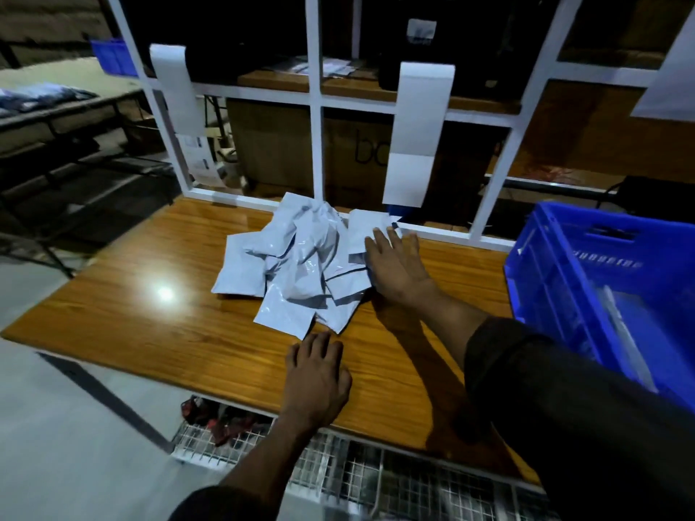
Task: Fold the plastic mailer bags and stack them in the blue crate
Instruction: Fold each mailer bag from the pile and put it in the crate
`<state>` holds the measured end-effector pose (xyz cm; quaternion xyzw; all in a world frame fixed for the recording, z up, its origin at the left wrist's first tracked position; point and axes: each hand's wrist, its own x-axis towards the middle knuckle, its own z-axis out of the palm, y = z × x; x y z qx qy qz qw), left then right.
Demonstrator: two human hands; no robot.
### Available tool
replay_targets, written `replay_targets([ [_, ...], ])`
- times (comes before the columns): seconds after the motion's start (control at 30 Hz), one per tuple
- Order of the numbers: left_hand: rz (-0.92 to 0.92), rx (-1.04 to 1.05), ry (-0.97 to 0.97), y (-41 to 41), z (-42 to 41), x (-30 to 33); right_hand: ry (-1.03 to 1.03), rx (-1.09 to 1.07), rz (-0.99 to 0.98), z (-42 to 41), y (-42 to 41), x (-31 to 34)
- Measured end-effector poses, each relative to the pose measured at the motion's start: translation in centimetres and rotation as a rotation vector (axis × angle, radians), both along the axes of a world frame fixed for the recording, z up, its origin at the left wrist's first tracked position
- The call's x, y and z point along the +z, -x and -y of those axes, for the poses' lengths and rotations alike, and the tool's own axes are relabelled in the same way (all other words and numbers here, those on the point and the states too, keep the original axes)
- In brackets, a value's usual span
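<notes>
On the wooden tabletop, seen from the head camera, a crumpled heap of white plastic mailer bags lies toward the far middle, in front of the white frame. My right hand is spread flat, fingers straight, at the heap's right edge, its fingertips on or just over a flatter mailer at the back; it grips nothing. My left hand rests palm down on the wood just short of the heap's near corner, fingers relaxed and empty. The blue crate stands to the right, well clear of the heap, with something pale already inside. Judging by this, the right hand is nearer both the mailers and the crate, so the next pick should fall to it.
</notes>
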<state>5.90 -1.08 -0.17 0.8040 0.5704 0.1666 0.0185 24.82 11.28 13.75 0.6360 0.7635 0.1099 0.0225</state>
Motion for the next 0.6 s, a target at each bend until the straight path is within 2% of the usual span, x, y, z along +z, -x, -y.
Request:
replay_targets([
  [0.23, -0.007, 0.005, 0.014, 0.1, -0.1, 0.0, 0.064, -0.169, 0.062, -4.1, 1.5, -0.1],
  [0.33, -0.004, 0.010, 0.008, 0.0, -0.1, 0.1, -0.008, -0.144, -0.004, -4.0, 0.8, 0.3],
  [0.43, -0.003, 0.012, 0.015, 0.0, -0.1, 0.2, -0.106, -0.080, -0.127, -1.4, -0.2, -0.3],
  [0.6, -0.013, 0.010, 0.000, 0.0, 0.0, 0.4, -0.131, 0.014, -0.257, 7.0, -1.3, -4.6],
])
